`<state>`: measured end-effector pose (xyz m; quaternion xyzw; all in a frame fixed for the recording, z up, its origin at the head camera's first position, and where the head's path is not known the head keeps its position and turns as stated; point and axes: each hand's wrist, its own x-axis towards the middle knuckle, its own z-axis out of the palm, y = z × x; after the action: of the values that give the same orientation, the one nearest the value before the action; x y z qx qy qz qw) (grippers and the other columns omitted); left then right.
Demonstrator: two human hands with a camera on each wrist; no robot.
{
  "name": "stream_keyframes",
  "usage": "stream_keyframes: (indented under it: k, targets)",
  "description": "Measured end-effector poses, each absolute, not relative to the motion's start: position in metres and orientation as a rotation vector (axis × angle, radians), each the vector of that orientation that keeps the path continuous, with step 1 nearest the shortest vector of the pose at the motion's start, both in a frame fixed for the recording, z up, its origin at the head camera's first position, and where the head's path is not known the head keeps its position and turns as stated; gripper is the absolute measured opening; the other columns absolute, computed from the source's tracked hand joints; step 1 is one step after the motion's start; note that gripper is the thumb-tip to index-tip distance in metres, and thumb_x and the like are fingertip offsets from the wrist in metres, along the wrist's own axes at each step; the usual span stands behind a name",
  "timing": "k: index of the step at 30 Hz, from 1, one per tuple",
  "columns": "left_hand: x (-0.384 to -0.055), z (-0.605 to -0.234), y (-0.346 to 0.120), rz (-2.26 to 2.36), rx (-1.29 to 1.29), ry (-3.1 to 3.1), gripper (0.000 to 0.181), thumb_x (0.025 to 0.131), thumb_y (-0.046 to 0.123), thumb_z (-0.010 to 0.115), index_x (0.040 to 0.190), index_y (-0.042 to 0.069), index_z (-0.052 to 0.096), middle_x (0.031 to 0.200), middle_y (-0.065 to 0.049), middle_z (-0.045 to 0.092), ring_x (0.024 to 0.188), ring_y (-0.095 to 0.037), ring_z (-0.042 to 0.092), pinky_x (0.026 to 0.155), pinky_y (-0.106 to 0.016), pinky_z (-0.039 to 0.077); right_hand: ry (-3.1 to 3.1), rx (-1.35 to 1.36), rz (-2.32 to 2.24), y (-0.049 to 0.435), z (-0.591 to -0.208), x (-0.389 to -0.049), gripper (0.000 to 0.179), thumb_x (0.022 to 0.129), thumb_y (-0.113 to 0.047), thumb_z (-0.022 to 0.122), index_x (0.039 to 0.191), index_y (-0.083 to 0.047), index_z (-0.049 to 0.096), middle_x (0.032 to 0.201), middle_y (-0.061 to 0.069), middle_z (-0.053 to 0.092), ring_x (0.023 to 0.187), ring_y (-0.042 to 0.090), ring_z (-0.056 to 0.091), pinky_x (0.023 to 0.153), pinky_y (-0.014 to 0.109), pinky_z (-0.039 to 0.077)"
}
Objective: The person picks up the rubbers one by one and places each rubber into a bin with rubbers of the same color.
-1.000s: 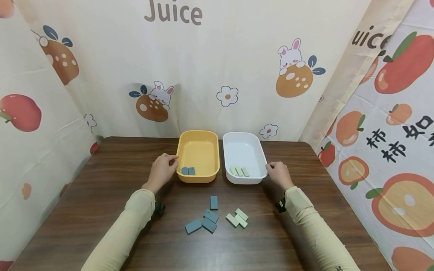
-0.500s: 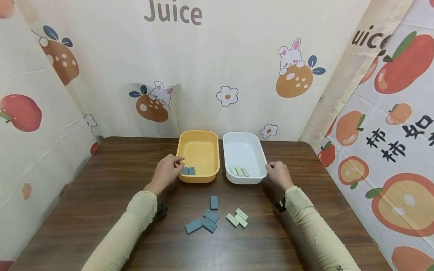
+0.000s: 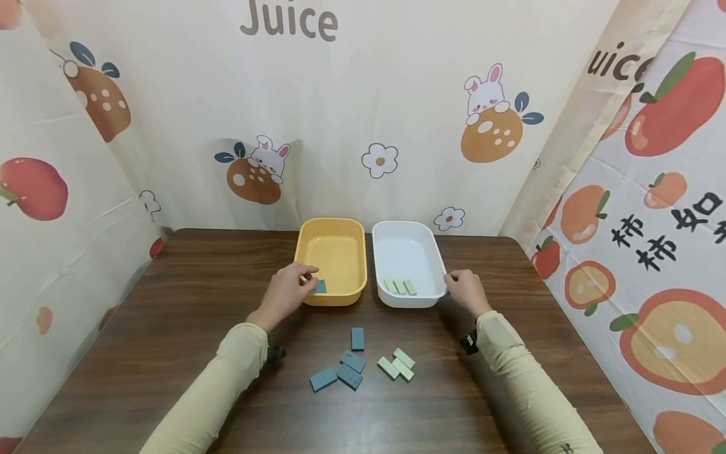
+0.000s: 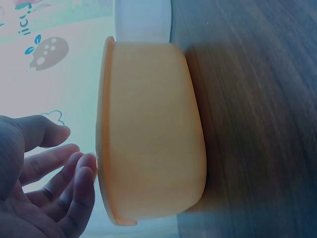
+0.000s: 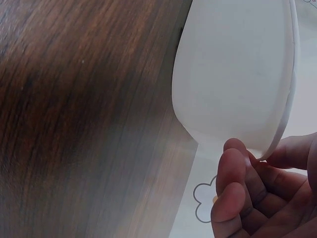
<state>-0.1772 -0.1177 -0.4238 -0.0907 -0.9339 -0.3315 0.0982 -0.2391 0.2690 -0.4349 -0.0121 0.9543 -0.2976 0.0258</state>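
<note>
My left hand (image 3: 285, 290) hovers over the near left corner of a yellow plastic bin (image 3: 333, 301). In the left wrist view the thumb stands apart from the loosely bent fingers (image 4: 81, 193), with nothing between them. Blue-grey rectangular blocks (image 3: 321, 286) lie in that bin, partly hidden behind this hand. At the right side of a white plastic bin (image 3: 413, 302), my right hand (image 3: 467, 291) pinches its rim between thumb and fingers, as the right wrist view of the hand (image 5: 270, 191) confirms. Three pale green blocks (image 3: 399, 287) sit inside the white bin.
Several blue-grey blocks (image 3: 350, 376) lie loose on the dark wooden table (image 3: 227, 258) in front of the bins. Right of them, 3 pale green blocks (image 3: 404, 369) lie close together. Printed curtains (image 3: 340, 113) hang behind the table and along both sides.
My left hand has moved rightward from the yellow bin's left rim to over its near corner, covering more of the blue-grey blocks. The right hand keeps its place on the white bin.
</note>
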Motion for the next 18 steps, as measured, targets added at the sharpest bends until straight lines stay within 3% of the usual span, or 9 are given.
stream_keyframes:
  k: [11, 18]
  targets:
    - [-0.173, -0.425, -0.110, -0.988, -0.419, -2.701, 0.022, 0.091, 0.016, 0.065, 0.109, 0.007, 0.074, 0.088, -0.003, 0.066, 0.074, -0.013, 0.057, 0.067, -0.029, 0.047, 2.959, -0.040, -0.924, 0.269, -0.435, -0.240, 0.039, 0.100, -0.019, 0.044, 0.118, 0.008, 0.066, 0.098, 0.020, 0.069, 0.072, 0.023, 0.055, 0.060, 0.028, 0.041]
    - [-0.169, -0.423, -0.102, -0.976, -0.559, -2.713, 0.021, 0.090, 0.016, 0.068, 0.108, 0.008, 0.074, 0.087, 0.000, 0.065, 0.074, -0.009, 0.055, 0.066, -0.025, 0.048, 2.959, -0.038, -0.923, 0.268, -0.435, -0.239, 0.040, 0.100, -0.019, 0.043, 0.118, 0.008, 0.066, 0.103, 0.022, 0.070, 0.076, 0.023, 0.056, 0.063, 0.028, 0.042]
